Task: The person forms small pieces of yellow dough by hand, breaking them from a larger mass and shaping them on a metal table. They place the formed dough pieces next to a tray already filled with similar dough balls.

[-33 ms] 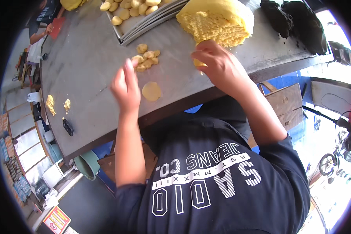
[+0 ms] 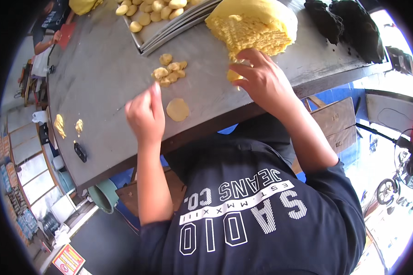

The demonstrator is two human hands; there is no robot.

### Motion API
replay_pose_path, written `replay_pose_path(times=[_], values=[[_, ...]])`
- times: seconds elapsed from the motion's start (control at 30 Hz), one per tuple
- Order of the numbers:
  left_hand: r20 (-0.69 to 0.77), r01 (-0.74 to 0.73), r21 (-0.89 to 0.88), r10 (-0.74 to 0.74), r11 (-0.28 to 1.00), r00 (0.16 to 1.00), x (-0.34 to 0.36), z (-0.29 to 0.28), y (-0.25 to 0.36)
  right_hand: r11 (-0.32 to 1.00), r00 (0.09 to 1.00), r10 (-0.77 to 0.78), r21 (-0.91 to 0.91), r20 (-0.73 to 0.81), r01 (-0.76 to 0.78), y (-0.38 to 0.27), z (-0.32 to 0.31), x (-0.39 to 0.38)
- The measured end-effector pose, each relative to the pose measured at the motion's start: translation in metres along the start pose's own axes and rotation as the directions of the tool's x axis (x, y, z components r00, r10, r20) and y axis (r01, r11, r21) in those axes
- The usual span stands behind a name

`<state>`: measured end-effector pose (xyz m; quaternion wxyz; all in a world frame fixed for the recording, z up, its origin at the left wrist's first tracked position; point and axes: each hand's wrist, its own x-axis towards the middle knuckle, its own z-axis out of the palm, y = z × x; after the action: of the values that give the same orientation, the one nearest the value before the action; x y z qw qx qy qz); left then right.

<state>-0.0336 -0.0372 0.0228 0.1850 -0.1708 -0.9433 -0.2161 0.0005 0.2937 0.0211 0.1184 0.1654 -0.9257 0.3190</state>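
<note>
The dough piece (image 2: 233, 76) lay at the right hand's grip (image 2: 260, 78) — clasped or not, I couldn't tell; the left hand (image 2: 145, 113), grip unclear, hung beside a dough disc (image 2: 178, 109).

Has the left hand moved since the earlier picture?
Yes: the left hand has drawn back toward the person, judged against the flat dough disc.

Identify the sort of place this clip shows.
Probably a small bakery or dough workshop: a large mass of yellow dough sits on a broad worktable, beside stacked trays with rounded dough pieces in the top one.
</note>
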Motion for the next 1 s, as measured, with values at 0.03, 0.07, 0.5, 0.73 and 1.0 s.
replay_pose_path(times=[0.03,0.07,0.5,0.73,1.0], values=[[0.062,-0.065,0.287,0.050,0.956,0.997,-0.025,-0.011,-0.003,0.992,0.999,-0.011,-0.129,-0.035,0.007,-0.003,-0.001,-0.002],[0.064,-0.060,0.286,0.044,0.956,0.997,-0.040,-0.016,0.003,0.968,0.998,-0.029,-0.249,-0.059,0.014,-0.006,0.001,-0.005],[0.169,0.437,-0.787,-0.529,0.435,0.831,-0.069,0.010,0.037,0.956,0.952,-0.292,-0.016,0.088,0.294,-0.046,0.038,0.029],[0.390,0.518,-0.840,-0.480,0.164,0.786,-0.037,0.019,0.070,0.969,0.997,-0.051,0.244,0.061,0.035,-0.065,0.027,0.009],[0.229,0.230,-0.702,-0.092,0.674,0.969,-0.033,0.025,0.037,0.823,0.991,-0.121,0.553,-0.054,0.131,-0.066,0.019,0.014]])
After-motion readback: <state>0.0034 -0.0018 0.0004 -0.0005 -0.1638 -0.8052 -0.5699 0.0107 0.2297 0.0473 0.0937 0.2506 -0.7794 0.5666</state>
